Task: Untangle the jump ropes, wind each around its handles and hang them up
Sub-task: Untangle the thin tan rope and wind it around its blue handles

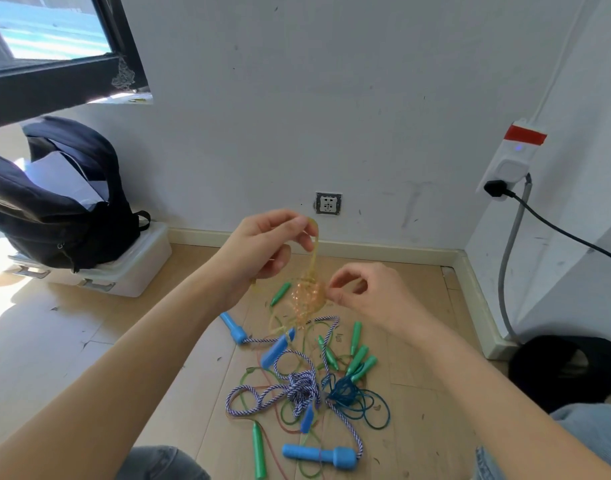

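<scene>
knees cut off, orange rope [305, 296] knot blurred

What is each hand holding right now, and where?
Left hand pinches the yellow rope at an upper loop; right hand pinches its knotted clump.

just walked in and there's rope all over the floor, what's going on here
A person is untangling jump ropes. The left hand holds up a strand of the yellow rope while the right hand picks at its knot. The striped rope and dark blue rope lie tangled on the floor below, with blue and green handles.
</scene>
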`<state>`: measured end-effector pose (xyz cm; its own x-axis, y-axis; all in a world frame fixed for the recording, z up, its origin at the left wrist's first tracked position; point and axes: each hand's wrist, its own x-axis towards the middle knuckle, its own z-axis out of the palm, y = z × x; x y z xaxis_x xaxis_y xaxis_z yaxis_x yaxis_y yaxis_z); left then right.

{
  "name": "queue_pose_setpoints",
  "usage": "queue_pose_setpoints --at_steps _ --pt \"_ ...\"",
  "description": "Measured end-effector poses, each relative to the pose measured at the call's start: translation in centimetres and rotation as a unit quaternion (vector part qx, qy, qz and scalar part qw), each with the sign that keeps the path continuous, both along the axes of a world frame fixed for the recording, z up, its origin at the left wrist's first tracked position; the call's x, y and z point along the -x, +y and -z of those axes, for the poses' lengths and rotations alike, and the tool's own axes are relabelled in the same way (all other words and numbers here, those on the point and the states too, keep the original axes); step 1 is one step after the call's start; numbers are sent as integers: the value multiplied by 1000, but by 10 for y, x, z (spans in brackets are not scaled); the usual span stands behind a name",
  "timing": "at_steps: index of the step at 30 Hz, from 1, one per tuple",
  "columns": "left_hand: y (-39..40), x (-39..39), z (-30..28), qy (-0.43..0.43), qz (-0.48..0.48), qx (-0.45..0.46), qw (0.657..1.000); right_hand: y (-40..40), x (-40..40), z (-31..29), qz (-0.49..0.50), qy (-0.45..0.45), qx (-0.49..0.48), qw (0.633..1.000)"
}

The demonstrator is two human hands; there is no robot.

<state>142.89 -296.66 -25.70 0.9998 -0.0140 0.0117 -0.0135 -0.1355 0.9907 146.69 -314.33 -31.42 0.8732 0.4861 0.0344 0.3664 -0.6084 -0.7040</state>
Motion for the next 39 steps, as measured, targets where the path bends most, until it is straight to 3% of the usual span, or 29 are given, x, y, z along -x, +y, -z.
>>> queue_pose_setpoints --at_steps 6,9,11,13,14,17,20,28,33,39 --pt "1 -2 4 6 29 60 998 10 10 -4 -116 116 -24 986" --pt "2 -7 8 20 -32 63 997 12 10 -5 -87 112 -68 988" --pt "4 -11 16 32 -114 -79 990 9 7 -8 -15 141 -132 981" --pt "8 -11 25 28 -168 -266 949 4 4 -11 48 180 -206 961" --pt "8 -10 26 14 -179 -292 939 1 2 -13 70 193 -233 951" --pt "3 -6 24 9 -99 -192 976 -2 2 -17 72 222 -283 930" --pt "-10 -4 28 11 22 -144 989 -1 6 -19 -3 244 -307 920" --pt "-5 -11 35 94 -32 -63 993 -2 2 -17 82 241 -330 909" --pt "19 -13 31 138 -103 84 982 -14 -5 -20 198 224 -375 878" --pt "19 -16 36 156 -146 40 976 -12 -5 -16 250 191 -357 880"
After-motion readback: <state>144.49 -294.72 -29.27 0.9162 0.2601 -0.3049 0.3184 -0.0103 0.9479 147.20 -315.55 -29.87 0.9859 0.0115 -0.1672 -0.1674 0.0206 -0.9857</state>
